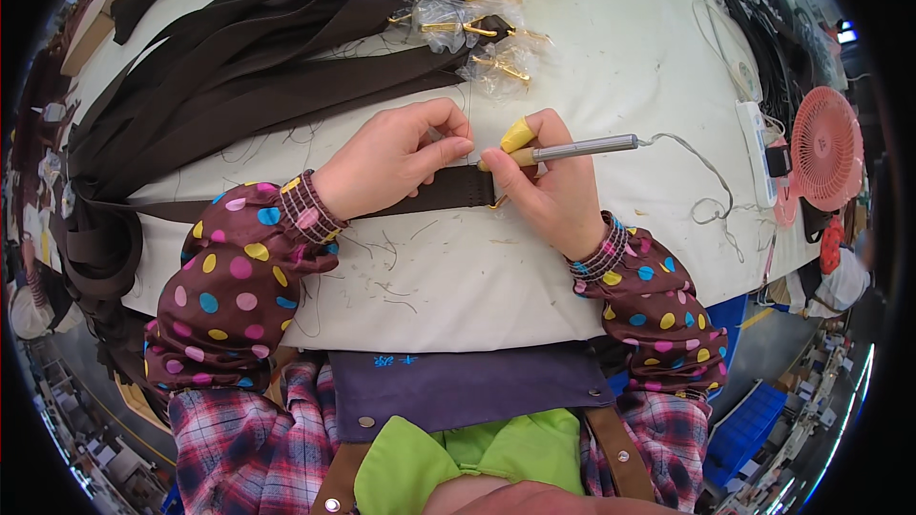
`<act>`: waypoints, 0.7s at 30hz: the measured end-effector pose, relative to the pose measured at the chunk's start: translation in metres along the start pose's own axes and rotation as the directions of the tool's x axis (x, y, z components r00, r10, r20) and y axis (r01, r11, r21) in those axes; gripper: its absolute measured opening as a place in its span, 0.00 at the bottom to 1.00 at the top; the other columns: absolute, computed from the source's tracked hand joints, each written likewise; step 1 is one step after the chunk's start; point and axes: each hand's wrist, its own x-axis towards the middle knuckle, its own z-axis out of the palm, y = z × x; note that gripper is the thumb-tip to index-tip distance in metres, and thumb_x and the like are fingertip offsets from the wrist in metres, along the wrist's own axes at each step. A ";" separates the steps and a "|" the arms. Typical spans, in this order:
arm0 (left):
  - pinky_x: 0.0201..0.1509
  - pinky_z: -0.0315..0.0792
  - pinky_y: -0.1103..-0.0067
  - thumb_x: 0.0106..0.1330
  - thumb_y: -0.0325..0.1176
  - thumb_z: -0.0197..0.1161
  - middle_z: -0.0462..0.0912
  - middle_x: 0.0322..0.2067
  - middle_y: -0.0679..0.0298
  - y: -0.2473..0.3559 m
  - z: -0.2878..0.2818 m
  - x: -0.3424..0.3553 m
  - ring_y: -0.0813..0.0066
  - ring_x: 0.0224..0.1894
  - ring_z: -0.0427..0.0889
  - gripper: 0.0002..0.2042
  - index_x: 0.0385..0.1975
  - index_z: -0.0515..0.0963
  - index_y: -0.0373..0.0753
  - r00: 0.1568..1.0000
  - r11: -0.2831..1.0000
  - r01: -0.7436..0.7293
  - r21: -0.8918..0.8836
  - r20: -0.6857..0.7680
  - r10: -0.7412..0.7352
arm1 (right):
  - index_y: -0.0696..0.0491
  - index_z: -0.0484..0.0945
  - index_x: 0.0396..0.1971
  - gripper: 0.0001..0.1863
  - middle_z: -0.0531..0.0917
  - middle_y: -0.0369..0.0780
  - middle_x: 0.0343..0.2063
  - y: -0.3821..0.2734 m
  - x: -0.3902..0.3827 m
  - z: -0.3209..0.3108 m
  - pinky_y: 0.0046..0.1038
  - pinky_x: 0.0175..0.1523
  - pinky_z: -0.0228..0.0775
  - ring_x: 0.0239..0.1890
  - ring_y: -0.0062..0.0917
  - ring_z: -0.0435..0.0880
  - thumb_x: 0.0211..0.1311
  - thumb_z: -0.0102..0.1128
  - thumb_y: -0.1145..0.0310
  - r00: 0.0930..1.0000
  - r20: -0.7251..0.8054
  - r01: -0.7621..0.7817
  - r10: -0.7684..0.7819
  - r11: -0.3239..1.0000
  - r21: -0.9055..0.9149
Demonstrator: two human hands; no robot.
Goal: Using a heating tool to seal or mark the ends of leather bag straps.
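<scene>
A dark brown strap (pixel 448 193) lies across the white table below my hands, with a stitched end and a bit of gold metal hardware (pixel 497 202) there. My left hand (pixel 396 154) is closed just above the strap, thumb and forefinger pinching a fine thread. Beside it, my right hand (pixel 551 186) grips a corded pen-shaped tool (pixel 584 148) with a silver barrel and a tan front part. The tool's tip points left toward the pinched thread; the fingers partly hide it. A yellow cover (pixel 517 134) wraps one right fingertip.
Several brown straps (pixel 277 86) lie at the far left, their gold hooks (pixel 501 65) wrapped in clear plastic. A pink fan (pixel 826 148) and a white power strip (pixel 757 153) stand at the right. The tool's grey cord (pixel 701 148) loops over the table. Loose thread scraps (pixel 386 253) lie near me.
</scene>
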 end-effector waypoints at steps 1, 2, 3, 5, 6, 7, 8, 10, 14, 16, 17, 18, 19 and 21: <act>0.20 0.64 0.91 0.69 0.35 0.56 0.71 0.24 0.76 0.000 0.000 -0.001 0.92 0.23 0.67 0.06 0.36 0.72 0.40 1.000 1.000 0.000 0.001 -0.001 0.000 | 0.57 0.69 0.30 0.13 0.73 0.32 0.17 0.000 0.000 0.000 0.16 0.21 0.59 0.16 0.11 0.69 0.59 0.65 0.69 1.000 0.000 0.001 -0.001 1.000 0.000; 0.20 0.63 0.91 0.69 0.35 0.56 0.70 0.24 0.76 0.000 0.001 -0.001 0.93 0.22 0.67 0.06 0.36 0.72 0.40 1.000 1.000 -0.010 0.001 -0.009 0.010 | 0.57 0.69 0.30 0.13 0.73 0.32 0.16 0.001 0.000 0.001 0.16 0.21 0.59 0.16 0.11 0.69 0.59 0.65 0.69 1.000 -0.001 0.006 -0.006 1.000 -0.007; 0.20 0.63 0.91 0.70 0.35 0.55 0.70 0.23 0.77 -0.002 0.001 0.000 0.93 0.22 0.66 0.06 0.36 0.72 0.40 1.000 1.000 -0.017 -0.001 -0.014 0.017 | 0.57 0.68 0.30 0.13 0.73 0.32 0.16 0.002 -0.001 0.001 0.16 0.21 0.59 0.17 0.11 0.69 0.59 0.65 0.69 1.000 -0.003 0.006 -0.006 1.000 -0.014; 0.22 0.65 0.88 0.68 0.36 0.58 0.71 0.25 0.75 -0.005 -0.002 0.000 0.90 0.23 0.69 0.07 0.36 0.72 0.40 0.995 0.994 -0.075 0.078 -0.052 0.079 | 0.57 0.68 0.30 0.13 0.73 0.32 0.17 0.003 -0.001 0.002 0.16 0.22 0.59 0.17 0.11 0.69 0.59 0.65 0.69 0.999 -0.029 0.014 -0.014 1.000 0.027; 0.23 0.67 0.85 0.66 0.38 0.60 0.72 0.26 0.73 -0.006 -0.003 0.000 0.86 0.24 0.71 0.09 0.36 0.71 0.39 0.985 0.978 -0.134 0.161 -0.083 0.149 | 0.56 0.68 0.30 0.12 0.73 0.31 0.17 0.003 -0.001 0.002 0.15 0.22 0.59 0.18 0.10 0.69 0.59 0.65 0.69 0.998 -0.059 0.027 -0.023 0.998 0.064; 0.23 0.67 0.85 0.66 0.38 0.60 0.72 0.26 0.73 -0.007 -0.003 -0.004 0.86 0.24 0.71 0.09 0.36 0.71 0.39 0.985 0.977 -0.135 0.162 -0.082 0.150 | 0.56 0.68 0.30 0.12 0.73 0.31 0.17 0.003 -0.002 0.001 0.15 0.22 0.59 0.18 0.10 0.69 0.59 0.65 0.69 0.998 -0.060 0.028 -0.024 0.998 0.063; 0.26 0.69 0.81 0.62 0.39 0.64 0.73 0.28 0.70 -0.009 -0.002 -0.010 0.79 0.26 0.74 0.12 0.35 0.71 0.40 0.942 0.857 -0.229 0.461 -0.116 0.314 | 0.56 0.68 0.30 0.12 0.74 0.32 0.18 0.002 -0.002 0.000 0.15 0.23 0.59 0.19 0.10 0.69 0.59 0.65 0.70 0.997 -0.083 0.015 -0.006 0.994 0.110; 0.29 0.70 0.77 0.58 0.41 0.67 0.74 0.29 0.67 -0.009 -0.001 -0.016 0.73 0.28 0.77 0.14 0.34 0.71 0.40 0.876 0.643 -0.271 0.716 -0.094 0.473 | 0.56 0.68 0.30 0.12 0.75 0.32 0.19 0.001 -0.001 -0.002 0.15 0.23 0.60 0.20 0.10 0.69 0.59 0.65 0.70 0.994 -0.106 0.003 0.014 0.988 0.156; 0.33 0.71 0.71 0.52 0.42 0.70 0.73 0.31 0.64 0.005 -0.002 -0.023 0.64 0.33 0.78 0.17 0.32 0.70 0.41 0.962 0.663 -0.188 0.724 0.001 0.272 | 0.57 0.67 0.32 0.12 0.79 0.35 0.23 -0.006 0.001 -0.008 0.15 0.28 0.62 0.22 0.10 0.71 0.59 0.64 0.72 0.978 -0.191 0.115 -0.087 0.984 0.137; 0.32 0.72 0.71 0.55 0.41 0.68 0.72 0.30 0.65 0.008 0.002 -0.022 0.65 0.32 0.78 0.15 0.31 0.70 0.41 0.962 0.654 -0.199 0.730 0.018 0.273 | 0.57 0.67 0.32 0.12 0.80 0.36 0.24 -0.007 -0.001 -0.011 0.14 0.29 0.62 0.23 0.10 0.71 0.59 0.63 0.72 0.971 -0.222 0.127 -0.088 0.977 0.169; 0.30 0.72 0.71 0.56 0.40 0.67 0.72 0.30 0.66 0.008 0.007 -0.023 0.65 0.31 0.78 0.14 0.31 0.69 0.41 0.923 0.554 -0.212 0.805 -0.021 0.383 | 0.57 0.67 0.33 0.12 0.81 0.36 0.25 -0.008 -0.002 -0.012 0.15 0.29 0.62 0.23 0.10 0.72 0.59 0.63 0.72 0.969 -0.227 0.146 -0.101 0.971 0.188; 0.28 0.72 0.71 0.56 0.39 0.66 0.72 0.30 0.66 0.007 0.012 -0.025 0.65 0.30 0.78 0.13 0.31 0.69 0.41 0.871 0.448 -0.202 0.871 -0.049 0.488 | 0.57 0.67 0.33 0.12 0.81 0.36 0.25 -0.008 -0.004 -0.012 0.15 0.30 0.62 0.24 0.11 0.72 0.59 0.63 0.72 0.966 -0.230 0.164 -0.114 0.964 0.210; 0.28 0.72 0.71 0.56 0.39 0.66 0.72 0.30 0.66 0.006 0.015 -0.026 0.65 0.30 0.78 0.13 0.31 0.69 0.41 0.872 0.448 -0.201 0.871 -0.050 0.487 | 0.57 0.67 0.33 0.12 0.81 0.36 0.25 -0.010 -0.004 -0.011 0.15 0.30 0.62 0.24 0.11 0.72 0.59 0.63 0.72 0.967 -0.229 0.164 -0.114 0.963 0.212; 0.26 0.70 0.74 0.54 0.34 0.68 0.72 0.27 0.67 0.003 0.021 -0.027 0.67 0.27 0.77 0.12 0.31 0.70 0.43 0.856 0.302 -0.148 0.942 -0.030 0.515 | 0.57 0.67 0.32 0.11 0.80 0.36 0.24 -0.016 -0.006 -0.012 0.16 0.30 0.63 0.25 0.13 0.73 0.59 0.63 0.73 0.977 -0.180 0.153 -0.115 0.964 0.217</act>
